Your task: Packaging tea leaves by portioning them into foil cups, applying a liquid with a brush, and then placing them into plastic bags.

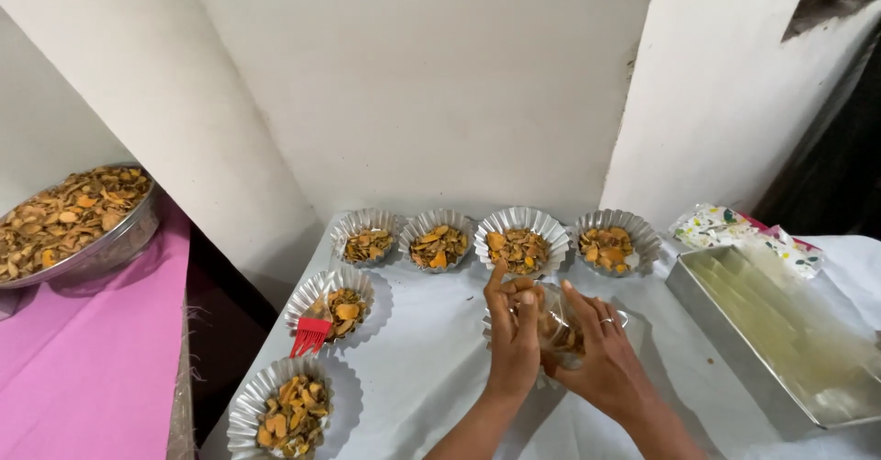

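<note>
Both my hands meet over the white table. My left hand [512, 332] and my right hand [601, 354] together hold a clear plastic bag [558, 324] with orange-brown dried slices inside. The bag sits above a fluted foil cup [623, 317], mostly hidden by my hands. Just beyond my fingers stands another fluted foil cup [521, 239] filled with the same dried slices. My right hand wears a ring.
Several more filled foil cups stand in a row at the back [367, 237] and down the left edge [280, 411]. A red brush [310, 335] leans on one. A metal tray [780, 336] lies right, a large bowl of slices [69, 221] at left on pink cloth.
</note>
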